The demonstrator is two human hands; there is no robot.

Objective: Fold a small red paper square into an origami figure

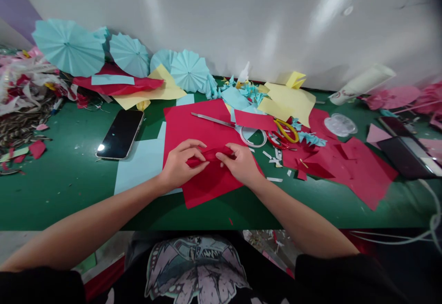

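Observation:
Between my two hands is a small folded piece of red paper (211,153), held low over a large red sheet (203,192). My left hand (182,163) pinches its left end between thumb and fingers. At the other end, my right hand (239,162) grips it with thumb and bent fingers. Part of the folded piece is hidden by my fingertips. Just beyond my hands, scissors with a long metal blade (213,120) lie on the red sheet. A roll of white tape (253,137) is close to my right hand. Under the red sheet's left side rests a light blue sheet (138,166).
A phone (120,134) lies to the left. Pleated blue paper fans (69,48) stand along the wall. Yellow-handled scissors (287,131), red paper scraps (362,175) and a clear round lid (340,124) are at right. A glue bottle (243,75) stands at the back.

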